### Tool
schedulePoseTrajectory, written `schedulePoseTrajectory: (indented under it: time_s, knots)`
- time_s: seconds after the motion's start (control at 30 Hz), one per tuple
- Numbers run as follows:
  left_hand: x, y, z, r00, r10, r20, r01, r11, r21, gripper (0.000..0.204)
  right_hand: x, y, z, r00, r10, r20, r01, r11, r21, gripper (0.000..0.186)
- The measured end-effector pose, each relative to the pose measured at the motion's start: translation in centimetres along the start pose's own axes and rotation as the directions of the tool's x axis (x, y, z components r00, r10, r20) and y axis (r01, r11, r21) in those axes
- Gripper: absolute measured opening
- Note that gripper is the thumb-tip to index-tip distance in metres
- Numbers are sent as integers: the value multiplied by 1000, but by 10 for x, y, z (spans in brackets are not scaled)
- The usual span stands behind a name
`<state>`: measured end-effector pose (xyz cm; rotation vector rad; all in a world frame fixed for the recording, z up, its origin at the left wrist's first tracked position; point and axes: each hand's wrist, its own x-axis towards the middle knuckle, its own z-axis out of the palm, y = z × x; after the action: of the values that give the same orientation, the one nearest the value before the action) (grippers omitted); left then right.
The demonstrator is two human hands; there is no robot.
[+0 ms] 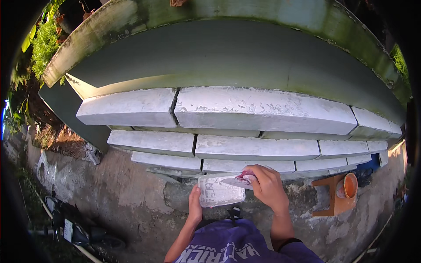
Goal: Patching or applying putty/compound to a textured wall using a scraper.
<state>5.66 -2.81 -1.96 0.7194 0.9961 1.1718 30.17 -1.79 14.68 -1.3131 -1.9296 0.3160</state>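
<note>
My left hand [195, 204] grips the left side of a shallow, rectangular white plastic tub [222, 203], whose inside is smeared with a white coating. Over the tub's right end, my right hand [268, 184] is closed around a flat tool [235, 180] with a dark red part at the grip and a whitish, rounded face. The fingers cover part of it, so I cannot tell its exact kind. Just beyond the tub rise steps with white-coated slabs [258, 148]; the highest slab [263, 105] has patchy, flaking spots on top.
To the right, an orange bucket [350, 186] sits by a brown stool [326, 206]. A parked motorbike [79, 230] stands on the left. Dark gaps split the slabs. A curved, mossy wall [245, 8] rises behind, and stained concrete ground [131, 193] lies around me.
</note>
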Motion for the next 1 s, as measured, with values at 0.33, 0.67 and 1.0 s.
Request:
schedulePoseTrajectory:
  time_s: [0.33,0.67,1.0]
  knots:
    - [-8,-4,64,997,28,-65,-20,992,129,44,-14,42,22,996,17,85,5,966,-258,30]
    - [-21,-19,94,981,156,-118,-138,979,148,47,-26,61,22,999,-28,-19,25,991,-129,24]
    - [-24,-28,87,964,243,-112,-218,956,196,44,-39,65,22,988,-90,125,88,996,19,18]
